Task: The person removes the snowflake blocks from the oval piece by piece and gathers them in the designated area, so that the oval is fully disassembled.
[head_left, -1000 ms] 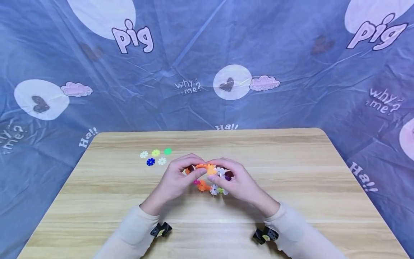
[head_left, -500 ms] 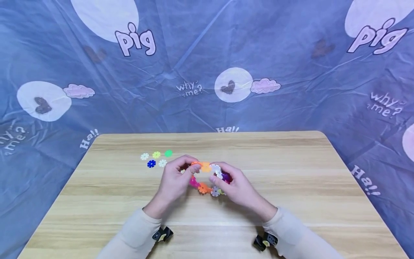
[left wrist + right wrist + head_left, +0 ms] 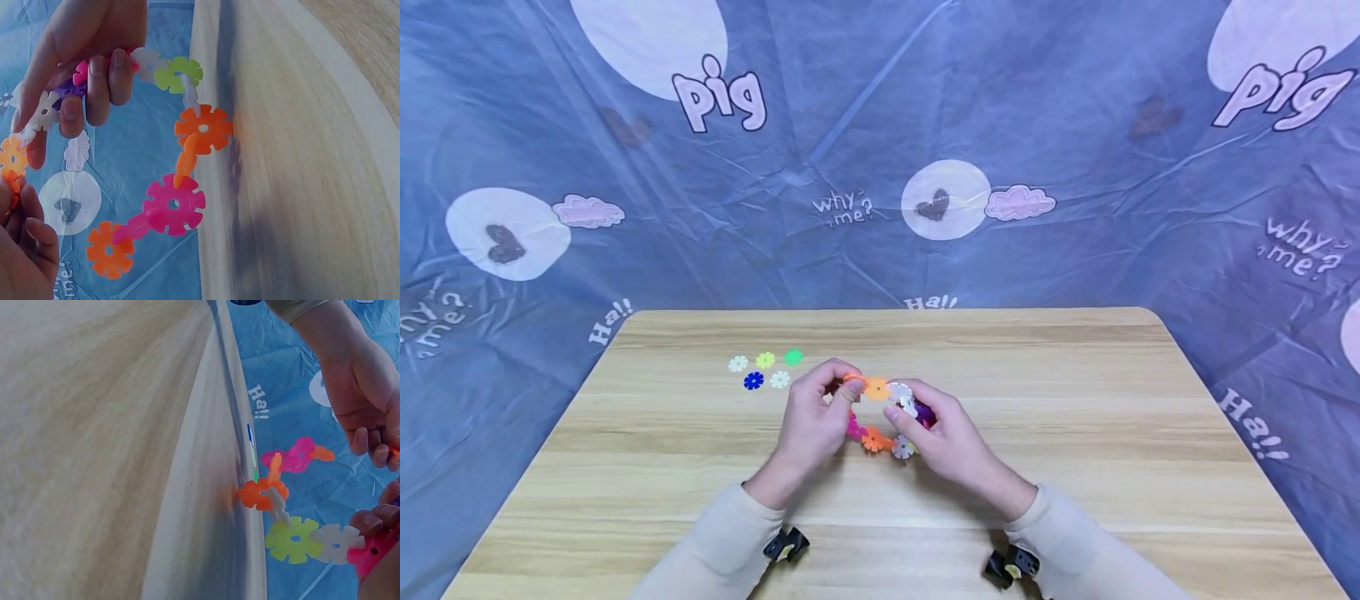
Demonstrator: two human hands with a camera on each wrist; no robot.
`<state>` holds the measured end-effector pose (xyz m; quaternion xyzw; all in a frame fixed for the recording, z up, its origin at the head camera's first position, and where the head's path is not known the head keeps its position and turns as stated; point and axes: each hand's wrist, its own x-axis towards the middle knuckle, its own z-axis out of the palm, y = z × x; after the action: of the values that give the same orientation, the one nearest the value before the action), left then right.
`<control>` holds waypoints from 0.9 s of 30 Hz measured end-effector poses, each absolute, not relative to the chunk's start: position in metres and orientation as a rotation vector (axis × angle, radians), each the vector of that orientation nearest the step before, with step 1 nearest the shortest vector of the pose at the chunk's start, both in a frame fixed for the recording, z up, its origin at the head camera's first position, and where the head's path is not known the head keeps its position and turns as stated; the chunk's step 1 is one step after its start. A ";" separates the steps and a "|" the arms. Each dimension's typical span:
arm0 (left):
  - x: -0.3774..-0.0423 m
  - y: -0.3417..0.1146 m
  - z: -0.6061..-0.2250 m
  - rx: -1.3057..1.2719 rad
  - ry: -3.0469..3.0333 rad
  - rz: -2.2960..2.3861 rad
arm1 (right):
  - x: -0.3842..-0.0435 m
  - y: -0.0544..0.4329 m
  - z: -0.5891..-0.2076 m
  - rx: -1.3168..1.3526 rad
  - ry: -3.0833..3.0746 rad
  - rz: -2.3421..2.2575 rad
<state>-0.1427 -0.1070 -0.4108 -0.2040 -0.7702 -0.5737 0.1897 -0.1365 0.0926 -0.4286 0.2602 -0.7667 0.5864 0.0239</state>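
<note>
A chain of slotted plastic snowflake discs (image 3: 874,440) hangs in a curve between my two hands, above the table. My left hand (image 3: 820,412) pinches an orange disc at one end between thumb and fingers. Beside it shows a light orange disc (image 3: 13,157). My right hand (image 3: 951,429) grips the chain around its white, purple and pink discs. A lime disc (image 3: 179,75), an orange disc (image 3: 204,129) and a pink disc (image 3: 174,204) dangle below. The chain's other end, an orange disc (image 3: 109,250), hangs loose, apart from the left fingers in the left wrist view.
Several loose discs lie on the wooden table (image 3: 1075,375) at the back left: a blue disc (image 3: 753,381), a green disc (image 3: 793,357), a yellow disc (image 3: 765,360) and white ones. A blue printed cloth (image 3: 865,100) hangs behind the table.
My hands were close together with fingertips nearly meeting; they have since moved apart, the left hand going left, and more of the light orange and white discs shows between them.
</note>
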 end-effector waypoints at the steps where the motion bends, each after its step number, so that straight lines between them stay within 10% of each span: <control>1: -0.143 -0.107 -0.411 -0.568 -2.172 -1.608 | -0.136 0.093 -0.429 0.808 -2.372 1.815; 27: -0.146 -0.131 -0.408 -0.507 -2.258 -1.764 | -0.137 0.100 -0.432 0.760 -2.392 1.829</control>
<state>-0.1456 -0.1307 -0.4083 -0.1730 -0.7707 -0.6022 0.1158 -0.1367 0.1000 -0.4316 0.2446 -0.7702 0.5888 0.0181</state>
